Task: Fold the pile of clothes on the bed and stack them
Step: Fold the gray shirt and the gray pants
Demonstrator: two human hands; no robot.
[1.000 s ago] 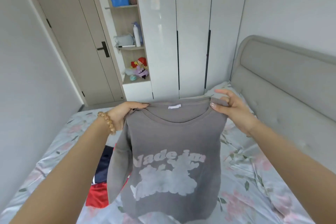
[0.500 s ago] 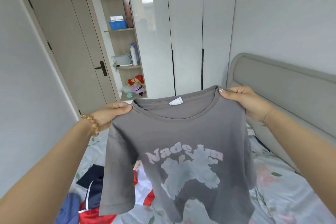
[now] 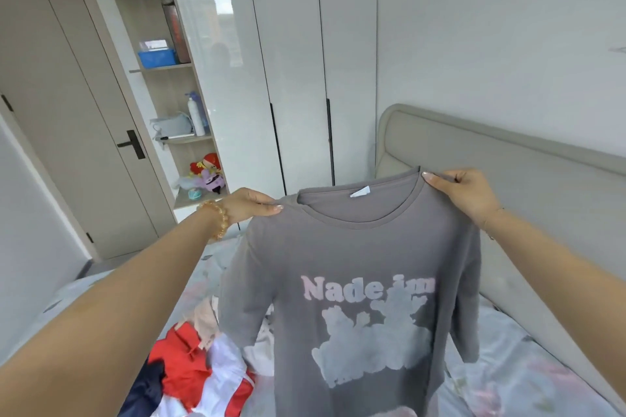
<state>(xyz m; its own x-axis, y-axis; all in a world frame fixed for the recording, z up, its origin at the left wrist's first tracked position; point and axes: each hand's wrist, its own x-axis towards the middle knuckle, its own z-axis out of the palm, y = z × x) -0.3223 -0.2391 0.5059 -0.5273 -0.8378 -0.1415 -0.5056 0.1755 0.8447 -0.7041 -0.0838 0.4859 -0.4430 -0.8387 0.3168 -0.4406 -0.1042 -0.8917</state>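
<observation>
A grey T-shirt (image 3: 359, 261) with pale lettering and a cloud-like print hangs in the air in front of me, front side facing me. My left hand (image 3: 249, 205) pinches its left shoulder and my right hand (image 3: 462, 191) pinches its right shoulder. Below and left of it, a pile of clothes (image 3: 196, 366) in red, white, navy and pink lies on the bed (image 3: 508, 366), which has a floral sheet. The shirt hides part of the pile.
A padded grey headboard (image 3: 508, 159) runs along the right. White wardrobe doors (image 3: 288, 78) stand ahead, with open shelves (image 3: 176, 132) holding a blue box, a bottle and toys. A door (image 3: 67, 112) is at the left.
Both hands have lifted the shirt higher and shifted it to the right. The view has tilted up, and more of the clothes pile shows at lower left.
</observation>
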